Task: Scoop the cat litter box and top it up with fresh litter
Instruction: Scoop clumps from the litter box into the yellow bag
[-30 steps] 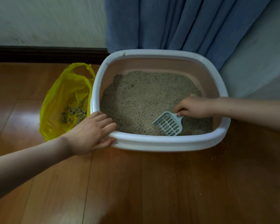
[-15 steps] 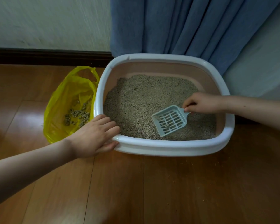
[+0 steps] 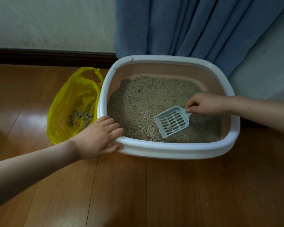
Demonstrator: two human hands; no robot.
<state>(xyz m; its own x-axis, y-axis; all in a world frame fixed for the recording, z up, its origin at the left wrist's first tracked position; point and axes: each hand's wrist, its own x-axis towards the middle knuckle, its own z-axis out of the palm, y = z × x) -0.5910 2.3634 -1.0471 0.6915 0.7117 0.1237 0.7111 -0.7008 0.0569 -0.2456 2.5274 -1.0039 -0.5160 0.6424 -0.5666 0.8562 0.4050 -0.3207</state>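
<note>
Scoop in the right hand, we sift a litter box on a wooden floor, the box set against a blue curtain at the far wall. Our fingers pinch the short handle at its tip, the arm reaching in low from the right over the rim. The slotted blade lies tilted on the litter in the near right part of the box, a few grains caught in its slots, so this pass seems to have turned up very little.

The left hand rests on the near left corner of the rim, fingers straight and spread over the edge, thumb under the lip. It grips nothing; we judge it is there to keep the box from sliding as the scoop drags.

A yellow bag lies open just beside the box on the left, clumps already inside, placed where a short swing of the scoop would reach it. Stray grains dot the floor near the box. No fresh litter is in view, so the top-up looks yet to come.
</note>
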